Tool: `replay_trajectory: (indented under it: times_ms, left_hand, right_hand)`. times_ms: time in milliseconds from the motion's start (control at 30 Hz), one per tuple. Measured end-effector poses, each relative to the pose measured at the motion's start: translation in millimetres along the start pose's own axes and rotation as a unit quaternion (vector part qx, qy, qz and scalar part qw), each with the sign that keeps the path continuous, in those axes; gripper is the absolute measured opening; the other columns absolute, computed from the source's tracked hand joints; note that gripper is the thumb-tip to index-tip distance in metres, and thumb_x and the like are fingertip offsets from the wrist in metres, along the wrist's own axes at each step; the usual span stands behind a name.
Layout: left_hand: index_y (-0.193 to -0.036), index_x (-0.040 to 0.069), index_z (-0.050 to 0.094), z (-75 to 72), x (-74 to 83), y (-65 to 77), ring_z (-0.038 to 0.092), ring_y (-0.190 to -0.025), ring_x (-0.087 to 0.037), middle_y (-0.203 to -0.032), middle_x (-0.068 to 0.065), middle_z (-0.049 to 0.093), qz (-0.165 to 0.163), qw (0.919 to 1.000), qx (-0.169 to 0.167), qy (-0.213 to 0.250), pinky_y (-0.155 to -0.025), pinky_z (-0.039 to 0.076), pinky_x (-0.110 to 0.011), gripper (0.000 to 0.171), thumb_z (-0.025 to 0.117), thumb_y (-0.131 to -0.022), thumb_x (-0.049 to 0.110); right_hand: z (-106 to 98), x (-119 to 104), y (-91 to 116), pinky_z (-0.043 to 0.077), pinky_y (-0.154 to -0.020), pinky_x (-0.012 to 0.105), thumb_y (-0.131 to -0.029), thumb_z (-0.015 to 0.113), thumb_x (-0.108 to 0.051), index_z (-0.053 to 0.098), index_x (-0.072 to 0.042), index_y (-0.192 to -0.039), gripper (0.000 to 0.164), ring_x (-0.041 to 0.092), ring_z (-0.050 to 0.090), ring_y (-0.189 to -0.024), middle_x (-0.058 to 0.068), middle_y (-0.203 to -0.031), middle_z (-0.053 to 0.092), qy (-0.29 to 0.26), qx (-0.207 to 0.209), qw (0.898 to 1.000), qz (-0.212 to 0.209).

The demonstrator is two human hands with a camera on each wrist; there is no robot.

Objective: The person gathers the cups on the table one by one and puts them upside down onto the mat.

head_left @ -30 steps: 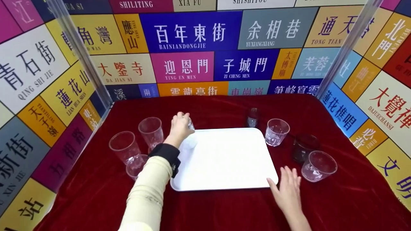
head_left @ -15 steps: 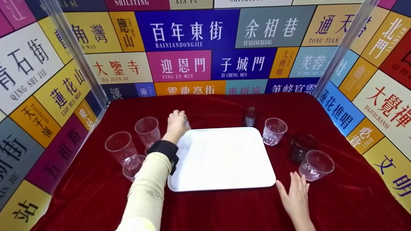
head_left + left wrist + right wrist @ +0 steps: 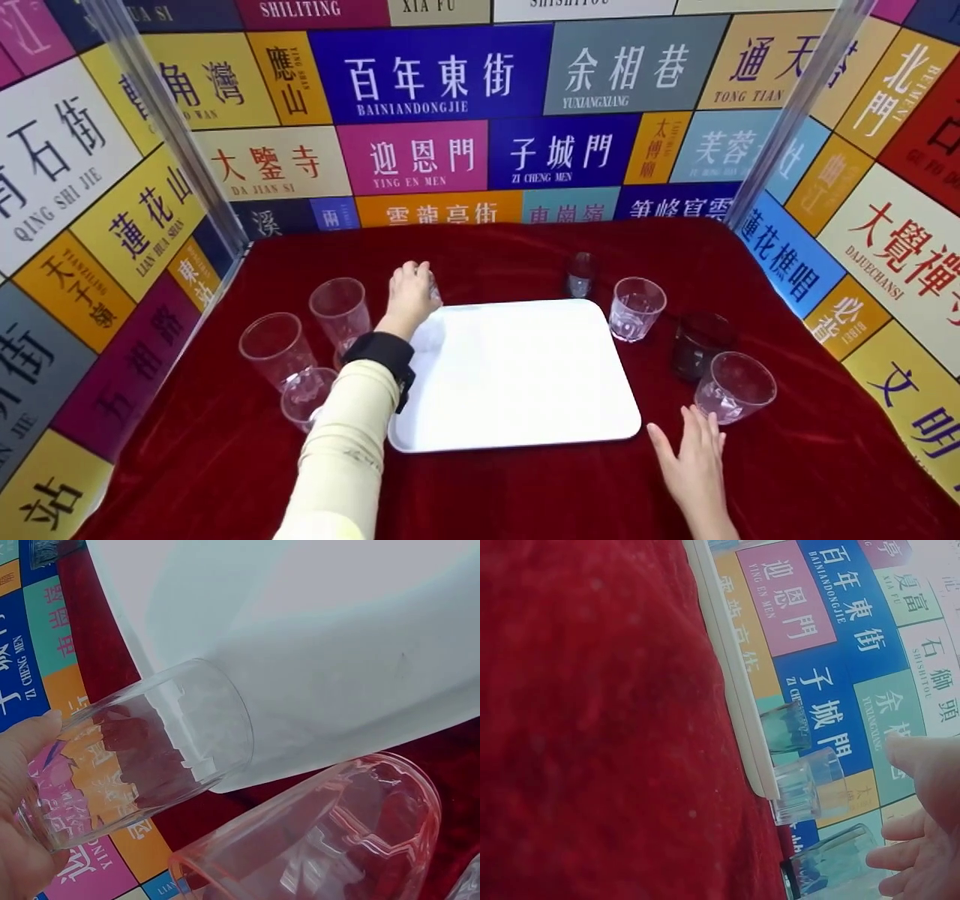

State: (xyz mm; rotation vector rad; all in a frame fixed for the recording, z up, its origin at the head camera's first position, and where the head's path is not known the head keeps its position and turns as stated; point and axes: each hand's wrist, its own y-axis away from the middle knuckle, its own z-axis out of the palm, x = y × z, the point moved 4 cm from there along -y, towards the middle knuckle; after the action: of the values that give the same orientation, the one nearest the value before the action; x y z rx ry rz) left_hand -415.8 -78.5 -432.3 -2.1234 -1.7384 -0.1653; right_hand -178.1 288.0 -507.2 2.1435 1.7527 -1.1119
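My left hand point(image 3: 409, 296) grips a clear drinking glass point(image 3: 165, 742) by its faceted base, at the far left corner of the white tray point(image 3: 517, 375). The left wrist view shows the glass turned mouth down, its rim overlapping the tray's corner; whether they touch I cannot tell. Beside it is an orange-tinted tumbler point(image 3: 360, 832). My right hand point(image 3: 691, 465) holds nothing; its fingers are extended off the tray's near right corner, fingertips close to a short clear tumbler point(image 3: 735, 386).
Left of the tray stand several clear cups, among them a tall one point(image 3: 277, 349) and a short one point(image 3: 307, 397). On the right are a dark tumbler point(image 3: 701, 345), a clear faceted glass point(image 3: 636, 309) and a small dark glass point(image 3: 580, 276). Red cloth point(image 3: 517, 495) covers the table.
My right hand has shifted slightly right, away from the tray's corner and nearer the short clear tumbler. The left hand keeps its hold on the glass, almost still. The view has shifted slightly.
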Motion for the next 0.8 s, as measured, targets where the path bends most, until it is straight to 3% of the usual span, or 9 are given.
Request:
replay_trajectory:
  times_ms: [267, 333, 433, 500, 567, 667, 800]
  left_hand:
    - [-0.133, -0.003, 0.038, 0.6, -0.9, -0.9, 0.038, -0.119, -0.043, -0.13, -0.025, 0.041, 0.005, 0.9997, -0.02, -0.009, -0.104, 0.029, -0.048, 0.073, 0.074, -0.075, 0.021]
    - [-0.137, -0.001, 0.035, -1.1, -0.9, -0.4, 0.036, -0.123, -0.043, -0.133, -0.025, 0.039, 0.002, 0.9996, -0.026, -0.009, -0.106, 0.027, -0.048, 0.078, 0.075, -0.075, 0.026]
    - [-0.14, 0.002, 0.03, -6.3, 2.4, 2.1, 0.03, -0.128, -0.044, -0.138, -0.024, 0.035, 0.01, 0.9997, -0.021, -0.001, -0.109, 0.022, -0.048, 0.086, 0.075, -0.074, 0.033]
    - [-0.141, 0.003, 0.03, -11.3, 7.8, 6.1, 0.028, -0.129, -0.045, -0.139, -0.024, 0.035, 0.033, 0.9993, 0.0, 0.015, -0.109, 0.021, -0.049, 0.086, 0.075, -0.074, 0.033]
    - [-0.139, 0.002, 0.034, -17.9, 15.5, 12.9, 0.032, -0.127, -0.044, -0.137, -0.023, 0.038, 0.068, 0.9966, 0.033, 0.033, -0.108, 0.024, -0.048, 0.081, 0.075, -0.074, 0.029]
    - [-0.132, 0.0, 0.042, -28.9, 28.2, 28.4, 0.041, -0.121, -0.04, -0.131, -0.023, 0.045, 0.135, 0.9849, 0.093, 0.057, -0.104, 0.031, -0.048, 0.069, 0.075, -0.075, 0.02]
    - [-0.126, -0.001, 0.049, -37.7, 40.9, 54.1, 0.048, -0.115, -0.035, -0.124, -0.021, 0.051, 0.196, 0.9686, 0.129, 0.082, -0.1, 0.037, -0.047, 0.06, 0.074, -0.073, 0.012]
  right_hand:
    - [-13, -5, 1, 0.005, -0.11, 0.056, -0.088, 0.059, -0.022, 0.04, 0.016, -0.125, 0.056, 0.05, 0.019, -0.13, 0.033, -0.134, 0.034, -0.024, 0.015, 1.0, -0.008]
    - [-24, -9, -2, 0.011, -0.112, 0.048, -0.087, 0.061, -0.017, 0.043, 0.014, -0.124, 0.051, 0.047, 0.027, -0.128, 0.032, -0.131, 0.039, -0.043, 0.047, 0.998, -0.027]
    - [-47, -13, -9, 0.023, -0.11, 0.027, -0.08, 0.065, -0.003, 0.052, 0.012, -0.117, 0.042, 0.034, 0.042, -0.12, 0.029, -0.121, 0.05, -0.069, 0.129, 0.986, -0.08]
    - [-66, -12, -16, 0.029, -0.105, 0.018, -0.075, 0.067, 0.005, 0.055, 0.011, -0.113, 0.04, 0.027, 0.048, -0.114, 0.028, -0.115, 0.055, -0.076, 0.186, 0.974, -0.108]
    - [-83, -7, -24, 0.028, -0.105, 0.017, -0.073, 0.068, 0.006, 0.055, 0.011, -0.114, 0.043, 0.027, 0.048, -0.115, 0.028, -0.116, 0.055, -0.076, 0.215, 0.968, -0.106]
    - [-103, 9, -39, 0.025, -0.11, 0.031, -0.079, 0.067, -0.005, 0.047, 0.007, -0.126, 0.052, 0.034, 0.04, -0.124, 0.026, -0.129, 0.047, -0.078, 0.186, 0.979, -0.039]
    - [-109, 34, -59, 0.013, -0.11, 0.053, -0.085, 0.063, -0.028, 0.02, 0.004, -0.142, 0.078, 0.042, 0.017, -0.135, 0.028, -0.145, 0.02, -0.06, 0.052, 0.996, 0.051]
